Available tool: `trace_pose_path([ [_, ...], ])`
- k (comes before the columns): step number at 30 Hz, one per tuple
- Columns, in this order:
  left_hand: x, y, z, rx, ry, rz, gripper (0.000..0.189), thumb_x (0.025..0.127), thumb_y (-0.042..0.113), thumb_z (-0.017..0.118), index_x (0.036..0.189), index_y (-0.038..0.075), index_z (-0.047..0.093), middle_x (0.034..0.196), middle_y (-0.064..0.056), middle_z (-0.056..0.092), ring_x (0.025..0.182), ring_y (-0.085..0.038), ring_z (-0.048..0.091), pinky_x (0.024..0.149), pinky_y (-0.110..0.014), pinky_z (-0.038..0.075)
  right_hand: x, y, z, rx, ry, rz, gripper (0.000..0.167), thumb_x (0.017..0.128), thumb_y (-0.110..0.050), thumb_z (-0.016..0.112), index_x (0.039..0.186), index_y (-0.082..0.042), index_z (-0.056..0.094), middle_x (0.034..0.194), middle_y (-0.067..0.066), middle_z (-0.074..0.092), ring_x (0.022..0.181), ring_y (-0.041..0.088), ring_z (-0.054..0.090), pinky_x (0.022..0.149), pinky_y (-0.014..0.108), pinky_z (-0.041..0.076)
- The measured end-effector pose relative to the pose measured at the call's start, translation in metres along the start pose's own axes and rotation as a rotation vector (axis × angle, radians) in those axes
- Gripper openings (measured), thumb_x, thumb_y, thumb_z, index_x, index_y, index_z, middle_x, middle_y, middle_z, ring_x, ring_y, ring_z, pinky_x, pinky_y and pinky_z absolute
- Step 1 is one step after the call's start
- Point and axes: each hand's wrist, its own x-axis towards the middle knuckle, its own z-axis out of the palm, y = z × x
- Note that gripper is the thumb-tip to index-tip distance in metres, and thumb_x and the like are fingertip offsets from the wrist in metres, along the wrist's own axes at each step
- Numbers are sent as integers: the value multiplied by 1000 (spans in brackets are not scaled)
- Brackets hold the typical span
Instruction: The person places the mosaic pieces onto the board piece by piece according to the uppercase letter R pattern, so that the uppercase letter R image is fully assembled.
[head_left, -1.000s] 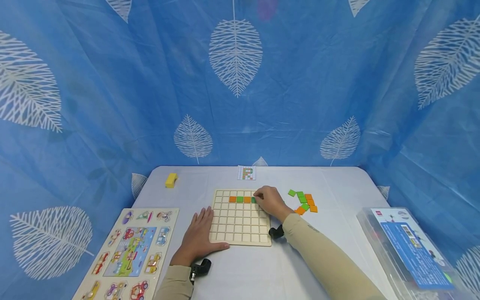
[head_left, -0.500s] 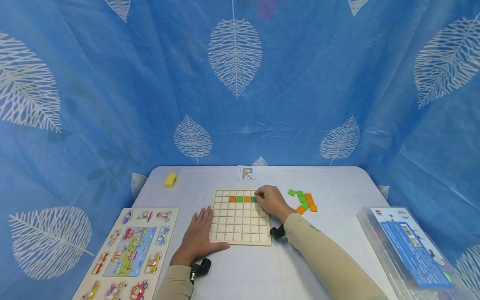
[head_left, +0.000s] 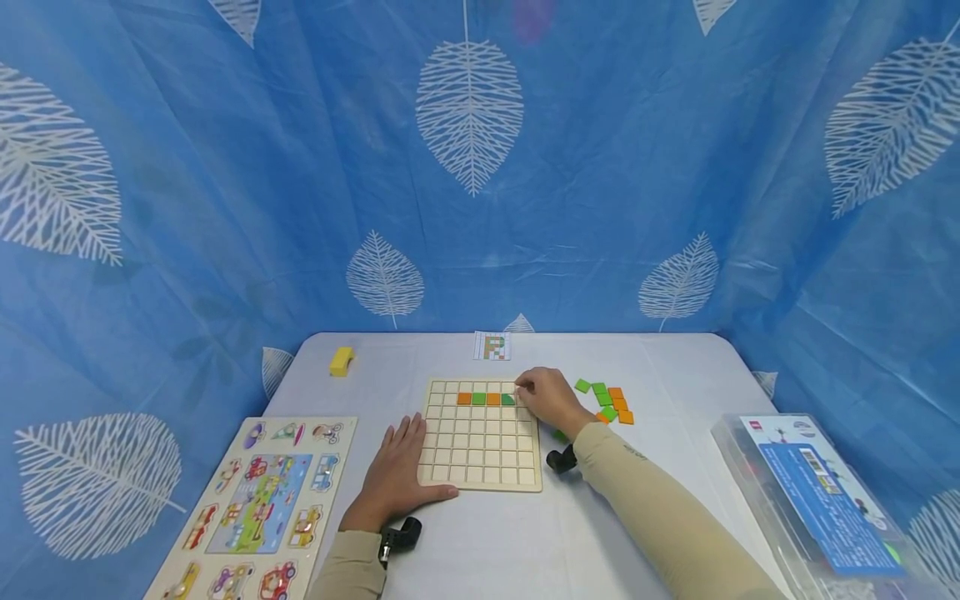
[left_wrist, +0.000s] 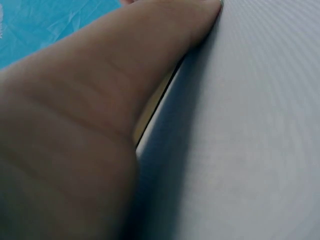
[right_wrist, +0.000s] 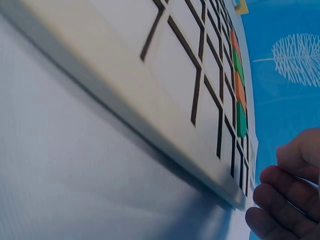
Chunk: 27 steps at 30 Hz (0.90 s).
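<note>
A wooden grid board (head_left: 480,443) lies flat on the white table. In one of its upper rows sit an orange tile (head_left: 465,399), a light green tile (head_left: 479,399), a second orange tile (head_left: 493,399) and a dark green tile (head_left: 508,400) with a curved edge. My left hand (head_left: 397,471) rests at the board's left side, fingers straight along that edge and thumb by the near left corner. At the upper right edge hovers my right hand (head_left: 551,400), fingers loosely bent and nothing seen between them. The right wrist view shows these fingers (right_wrist: 280,200) beyond the board's corner.
Several loose green and orange tiles (head_left: 604,399) lie right of the board. Behind it is a small pattern card (head_left: 492,346). A yellow block (head_left: 341,362) stands back left, a vehicle puzzle board (head_left: 270,446) front left. A clear plastic box (head_left: 825,500) occupies the right side.
My right hand has let go of the dark green tile and drawn back to the right, so the whole tile shows. The left hand has stayed still.
</note>
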Motion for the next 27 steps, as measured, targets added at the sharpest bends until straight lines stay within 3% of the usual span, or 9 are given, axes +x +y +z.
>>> trace_pose_path([
  [17,0,-1,0,3,-1,2,139,69,89,70,164,-4,29,170,-18,26,157,-36,18,127,-51,11,4,23,-21,-113,23,50,22,101,-10,72,121,-1,77,123,14,72,122,35,64,105,52,51],
  [27,0,1,-2,-10,-8,-4,139,69,88,72,164,-4,29,170,-18,26,157,-36,17,127,-51,10,4,31,-30,-128,-3,62,24,101,-10,71,123,0,76,126,17,70,126,38,61,107,54,49],
])
